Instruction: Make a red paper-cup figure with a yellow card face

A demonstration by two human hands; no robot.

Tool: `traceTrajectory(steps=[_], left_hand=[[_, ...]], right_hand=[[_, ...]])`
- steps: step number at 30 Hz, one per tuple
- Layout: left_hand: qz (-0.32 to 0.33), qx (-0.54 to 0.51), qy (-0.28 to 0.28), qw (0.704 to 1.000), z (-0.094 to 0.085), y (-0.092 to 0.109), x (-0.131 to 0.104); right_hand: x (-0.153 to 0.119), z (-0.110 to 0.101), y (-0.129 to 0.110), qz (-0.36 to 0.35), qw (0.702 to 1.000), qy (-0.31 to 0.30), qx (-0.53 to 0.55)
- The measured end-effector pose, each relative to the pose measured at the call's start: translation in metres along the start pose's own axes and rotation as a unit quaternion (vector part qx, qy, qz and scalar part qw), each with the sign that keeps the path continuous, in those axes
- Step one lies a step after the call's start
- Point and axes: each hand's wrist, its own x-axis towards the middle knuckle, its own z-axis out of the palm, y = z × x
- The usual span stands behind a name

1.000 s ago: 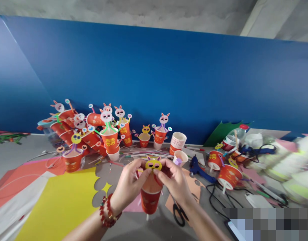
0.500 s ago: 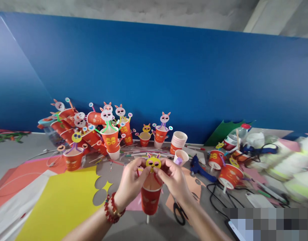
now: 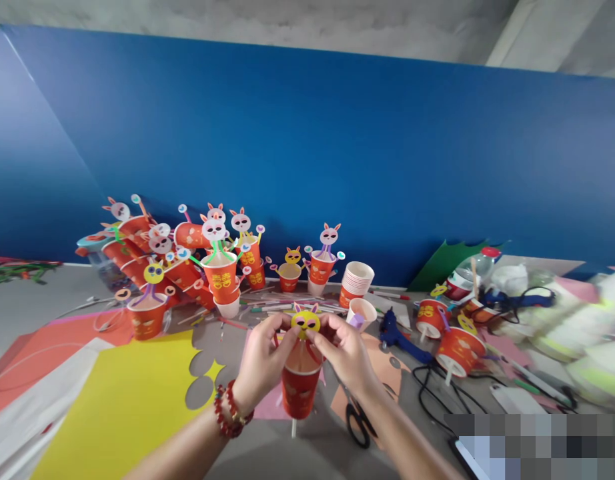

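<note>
Both of my hands pinch a round yellow paper animal face with pink ears and dark eyes. My left hand, with red bead bracelets on the wrist, has its thumb on the face's left edge. On the opposite edge is the thumb of my right hand. Red strips run from the face down into a red paper cup just below. A white stick pokes out under the cup. Whether the cup touches the table is hard to tell. Black-handled scissors lie by my right wrist.
Finished-looking cup figures crowd the back left. A yellow sheet with round holes covers the left side. To the right lie a blue glue gun, its black cable, and tilted red cups. Stacked cups stand behind my hands.
Almost nothing differs. My hands still pinch the yellow face over the cup, with only a very slight shift of the left wrist and face.
</note>
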Motion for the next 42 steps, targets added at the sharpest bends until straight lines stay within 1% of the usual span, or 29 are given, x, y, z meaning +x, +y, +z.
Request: traceTrajectory(steps=[3, 6, 8, 11, 14, 17, 19, 23, 28, 34, 38, 42], left_hand=[[-0.012, -0.020, -0.002, 1.000, 0.001, -0.002, 0.001], [-0.008, -0.028, -0.001, 1.000, 0.000, -0.002, 0.002], [-0.002, -0.039, -0.005, 0.999, -0.001, -0.002, 0.002], [0.000, -0.088, -0.002, 0.996, -0.003, 0.000, 0.003], [-0.003, -0.123, -0.005, 0.992, -0.003, -0.002, 0.005], [-0.007, -0.090, -0.021, 0.996, -0.002, -0.007, 0.007], [-0.019, -0.074, -0.020, 0.997, -0.002, -0.011, 0.007], [-0.054, -0.116, -0.026, 0.991, -0.001, -0.014, 0.008], [-0.057, -0.158, -0.052, 0.984, 0.000, -0.015, 0.009], [-0.078, -0.168, -0.050, 0.981, 0.002, -0.013, 0.008], [-0.071, -0.180, -0.063, 0.979, 0.001, -0.012, 0.008], [-0.053, -0.148, -0.058, 0.986, -0.001, -0.012, 0.007]], right_hand=[[0.002, -0.002, 0.002, 0.002, 1.000, -0.013, 0.020], [0.003, -0.003, 0.003, 0.007, 0.999, -0.018, 0.027], [0.004, -0.005, 0.005, 0.009, 1.000, -0.015, 0.024], [0.006, -0.006, 0.008, 0.018, 1.000, -0.001, 0.023], [0.007, -0.007, 0.009, 0.023, 0.999, 0.000, 0.031], [0.006, -0.007, 0.007, 0.019, 0.999, -0.003, 0.035], [0.005, -0.008, 0.005, 0.020, 0.999, -0.006, 0.028], [0.005, -0.008, 0.002, 0.023, 0.999, -0.022, 0.026], [0.006, -0.006, 0.005, 0.021, 0.999, -0.009, 0.033], [0.004, -0.006, 0.007, 0.016, 1.000, 0.007, 0.013], [0.005, -0.006, 0.008, 0.014, 1.000, -0.010, 0.016], [0.004, -0.004, 0.006, 0.022, 0.999, -0.022, 0.027]])
